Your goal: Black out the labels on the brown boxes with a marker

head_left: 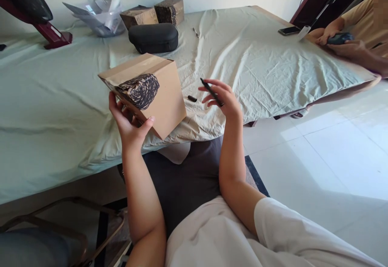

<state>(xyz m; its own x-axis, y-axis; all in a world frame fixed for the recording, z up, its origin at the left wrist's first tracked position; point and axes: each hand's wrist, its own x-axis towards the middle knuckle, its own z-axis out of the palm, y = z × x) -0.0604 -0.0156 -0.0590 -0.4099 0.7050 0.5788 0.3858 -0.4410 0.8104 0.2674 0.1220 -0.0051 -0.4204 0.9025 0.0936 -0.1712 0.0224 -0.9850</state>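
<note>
A brown cardboard box [169, 97] is tilted up at the front of the cloth-covered table, with a dense black scribble across one corner edge. My left hand [129, 123] grips its lower left side, thumb on the near face and the other fingers behind. To the right of the box, my right hand [222, 97] holds a black marker [212, 92], its tip pointing up and left, apart from the cardboard. Between box and right hand, a small black marker cap [192, 98] lies on the pale green cloth [230, 64].
A black hard case [153, 38] sits behind the box, near two smaller cardboard boxes [169, 10]. Farther left are a clear plastic basket [110, 28] and a dark red appliance [56, 36]. At the right edge a person holds a dark object, near a phone [289, 30].
</note>
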